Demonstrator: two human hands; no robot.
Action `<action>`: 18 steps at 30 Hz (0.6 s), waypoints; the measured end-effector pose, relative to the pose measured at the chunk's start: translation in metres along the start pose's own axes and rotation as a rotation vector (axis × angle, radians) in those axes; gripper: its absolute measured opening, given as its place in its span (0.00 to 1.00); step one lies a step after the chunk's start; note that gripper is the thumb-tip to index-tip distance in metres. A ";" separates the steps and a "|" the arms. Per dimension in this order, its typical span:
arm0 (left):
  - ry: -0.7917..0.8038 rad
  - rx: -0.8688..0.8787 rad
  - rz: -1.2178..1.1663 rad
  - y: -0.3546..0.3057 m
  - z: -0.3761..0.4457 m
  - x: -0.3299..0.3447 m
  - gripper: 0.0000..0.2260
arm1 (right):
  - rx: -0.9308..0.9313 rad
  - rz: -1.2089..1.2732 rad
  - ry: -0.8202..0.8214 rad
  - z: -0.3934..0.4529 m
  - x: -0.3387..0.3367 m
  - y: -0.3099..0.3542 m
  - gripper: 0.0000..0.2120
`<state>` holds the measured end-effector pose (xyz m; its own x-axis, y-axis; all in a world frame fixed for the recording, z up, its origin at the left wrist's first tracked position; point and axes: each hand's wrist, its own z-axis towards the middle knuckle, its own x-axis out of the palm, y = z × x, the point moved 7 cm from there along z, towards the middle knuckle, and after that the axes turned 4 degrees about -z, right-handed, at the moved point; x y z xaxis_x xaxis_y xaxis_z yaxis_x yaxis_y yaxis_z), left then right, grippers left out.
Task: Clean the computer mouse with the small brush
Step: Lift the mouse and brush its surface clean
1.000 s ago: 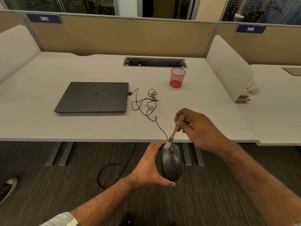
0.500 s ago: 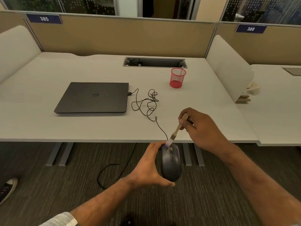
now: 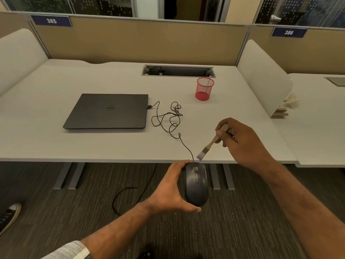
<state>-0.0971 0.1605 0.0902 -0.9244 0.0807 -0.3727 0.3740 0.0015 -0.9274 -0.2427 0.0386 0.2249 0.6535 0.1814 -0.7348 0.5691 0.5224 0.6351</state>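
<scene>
Brush (image 3: 210, 145) just above mouse (image 3: 196, 184) — apart

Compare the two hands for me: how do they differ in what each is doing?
The left hand cups the computer mouse from its side, off the desk; the right hand pinches the small brush by its wooden handle. The left sits lower and nearer the camera, the right higher, over the desk edge. The left forearm shows a sleeve cuff; the right arm is bare. Both are closed on something.
</scene>
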 end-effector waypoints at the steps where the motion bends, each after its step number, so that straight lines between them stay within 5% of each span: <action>1: -0.001 0.000 0.000 0.000 0.000 0.000 0.50 | 0.002 0.048 0.005 0.000 -0.001 0.000 0.04; 5: -0.007 -0.007 -0.003 0.000 0.000 -0.002 0.50 | 0.030 0.052 0.104 -0.002 0.008 -0.003 0.04; 18: -0.026 -0.022 -0.039 -0.001 0.000 -0.005 0.52 | 0.289 0.141 -0.060 -0.012 0.004 -0.041 0.05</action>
<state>-0.0929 0.1603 0.0932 -0.9398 0.0539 -0.3375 0.3392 0.0260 -0.9404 -0.2691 0.0276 0.1932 0.7595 0.1814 -0.6247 0.5832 0.2357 0.7774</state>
